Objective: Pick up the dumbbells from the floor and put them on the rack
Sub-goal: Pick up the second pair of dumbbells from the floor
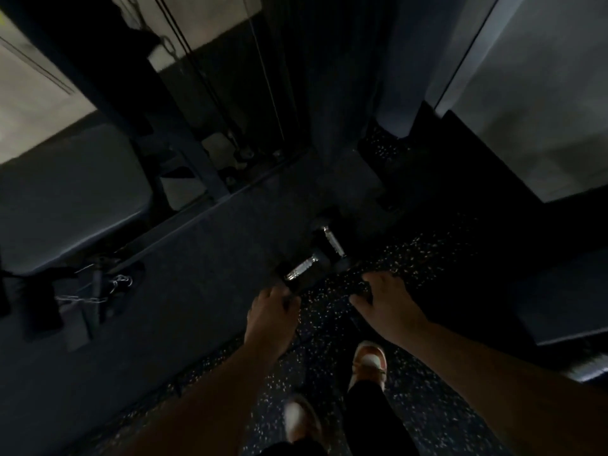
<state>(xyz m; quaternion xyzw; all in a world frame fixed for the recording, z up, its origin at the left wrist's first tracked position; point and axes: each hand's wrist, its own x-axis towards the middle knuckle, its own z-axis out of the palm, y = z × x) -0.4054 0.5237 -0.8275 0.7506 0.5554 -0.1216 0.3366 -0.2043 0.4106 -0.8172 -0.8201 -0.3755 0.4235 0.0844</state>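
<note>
I'm reaching both hands down to two dumbbells (314,256) lying on the floor (329,327) just ahead. Left hand (274,306) half-curled, empty; right hand (383,296) spread, empty. Going for the metal handles, centred, wrists straight.

speckled floor (329,327), padded bench (65,199)

The two dumbbell handles (333,240) (301,268) looked like ridged, glossy metal between dull black heads, the floor (411,255) was matt dark rubber flecked with pale specks, and the bench pad (65,199) looked like smooth dark vinyl
</note>
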